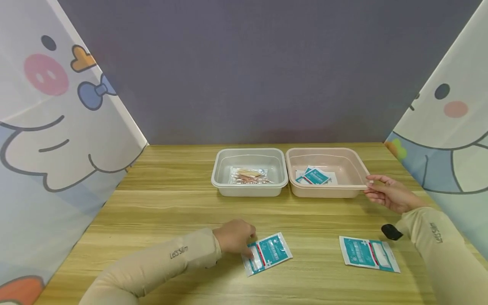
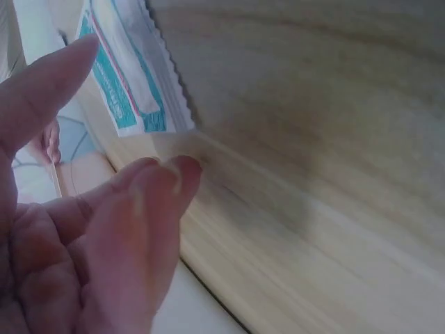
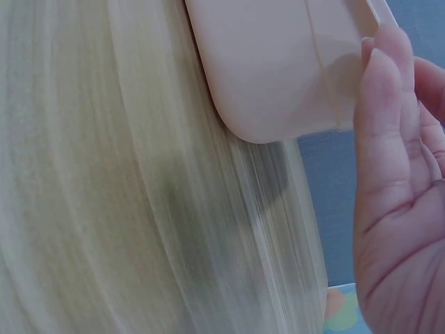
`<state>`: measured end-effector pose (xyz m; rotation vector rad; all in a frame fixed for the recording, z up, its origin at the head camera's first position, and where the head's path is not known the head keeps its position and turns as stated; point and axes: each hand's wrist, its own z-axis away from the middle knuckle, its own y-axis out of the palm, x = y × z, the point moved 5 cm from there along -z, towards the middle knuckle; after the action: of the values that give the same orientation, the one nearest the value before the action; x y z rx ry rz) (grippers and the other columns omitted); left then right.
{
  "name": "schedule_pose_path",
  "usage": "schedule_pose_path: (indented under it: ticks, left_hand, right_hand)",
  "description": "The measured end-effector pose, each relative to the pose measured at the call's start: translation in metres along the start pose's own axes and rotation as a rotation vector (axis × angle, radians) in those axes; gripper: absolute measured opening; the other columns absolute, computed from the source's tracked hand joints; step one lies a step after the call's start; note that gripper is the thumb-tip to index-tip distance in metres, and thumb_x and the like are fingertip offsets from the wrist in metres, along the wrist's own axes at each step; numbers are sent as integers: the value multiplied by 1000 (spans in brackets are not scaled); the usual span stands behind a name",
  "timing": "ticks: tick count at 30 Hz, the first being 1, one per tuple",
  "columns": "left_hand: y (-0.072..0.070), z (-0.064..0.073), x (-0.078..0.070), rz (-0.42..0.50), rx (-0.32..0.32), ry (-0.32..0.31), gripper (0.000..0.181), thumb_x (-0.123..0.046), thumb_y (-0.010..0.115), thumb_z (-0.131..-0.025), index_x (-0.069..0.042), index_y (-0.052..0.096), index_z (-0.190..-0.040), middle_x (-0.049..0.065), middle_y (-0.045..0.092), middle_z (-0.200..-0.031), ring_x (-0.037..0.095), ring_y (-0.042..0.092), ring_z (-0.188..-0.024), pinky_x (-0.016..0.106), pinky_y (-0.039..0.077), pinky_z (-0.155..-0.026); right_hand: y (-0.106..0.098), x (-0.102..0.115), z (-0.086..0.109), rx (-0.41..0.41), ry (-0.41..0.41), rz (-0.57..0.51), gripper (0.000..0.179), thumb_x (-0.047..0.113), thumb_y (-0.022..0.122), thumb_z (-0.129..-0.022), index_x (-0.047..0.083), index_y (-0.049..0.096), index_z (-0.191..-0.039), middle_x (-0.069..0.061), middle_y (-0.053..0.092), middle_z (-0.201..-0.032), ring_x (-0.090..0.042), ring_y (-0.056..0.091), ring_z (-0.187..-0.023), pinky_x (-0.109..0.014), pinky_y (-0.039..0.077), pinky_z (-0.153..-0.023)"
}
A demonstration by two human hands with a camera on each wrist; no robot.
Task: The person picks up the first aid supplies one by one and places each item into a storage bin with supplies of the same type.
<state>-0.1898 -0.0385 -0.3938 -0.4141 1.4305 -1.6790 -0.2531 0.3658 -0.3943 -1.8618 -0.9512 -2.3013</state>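
My right hand (image 1: 392, 195) pinches the front right corner of the pink plastic basin (image 1: 324, 193); the right wrist view has its fingers (image 3: 382, 132) against the rim. My left hand (image 1: 234, 238) is at the left end of a teal-and-white sealed packet (image 1: 273, 250) on the table. In the left wrist view the thumb (image 2: 55, 83) overlaps the packet's edge and the other fingers are spread away from it, not closed round it. Inside the pink basin lie several similar packets (image 1: 315, 175).
Left of the pink basin stands a grey-white basin (image 1: 249, 191) with a clear bag of cotton swabs (image 1: 249, 175). Another teal packet (image 1: 368, 254) lies on the wooden table (image 1: 171, 203) at the right. A dark grey panel (image 1: 244, 76) rises behind, with cartoon-print panels at both sides.
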Motion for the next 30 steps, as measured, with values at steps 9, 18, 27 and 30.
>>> schedule_pose_path:
  ticks: [9,18,27,30]
  left_hand:
    - [3,3,-8,-101,13,-35,35,-26,88,-66,-14,56,-75,-8,46,-66,8,43,-60,24,38,-53]
    - [9,-1,-6,-87,56,-22,28,-21,87,-67,-14,62,-77,-10,50,-69,6,43,-63,21,39,-57]
    - [2,-6,-5,-41,71,19,18,-17,77,-80,-12,62,-72,-9,51,-67,6,42,-60,21,39,-57]
    - [-7,-10,-7,-46,43,32,17,-19,74,-85,-14,63,-73,-10,54,-69,6,45,-61,22,40,-56]
  right_hand:
    - [4,2,-2,12,-2,-10,31,1,43,-101,18,68,-109,-10,72,-92,-16,70,-81,-25,55,-72]
    - [5,0,-1,-21,9,-46,27,1,46,-100,16,68,-107,-11,72,-91,-17,71,-80,-26,55,-72]
    - [4,-2,-2,-9,1,-46,29,1,43,-101,17,67,-107,-11,71,-91,-17,70,-81,-26,55,-72]
    - [2,-3,-1,2,7,-60,31,1,42,-101,17,67,-107,-11,71,-92,-18,70,-81,-27,55,-73]
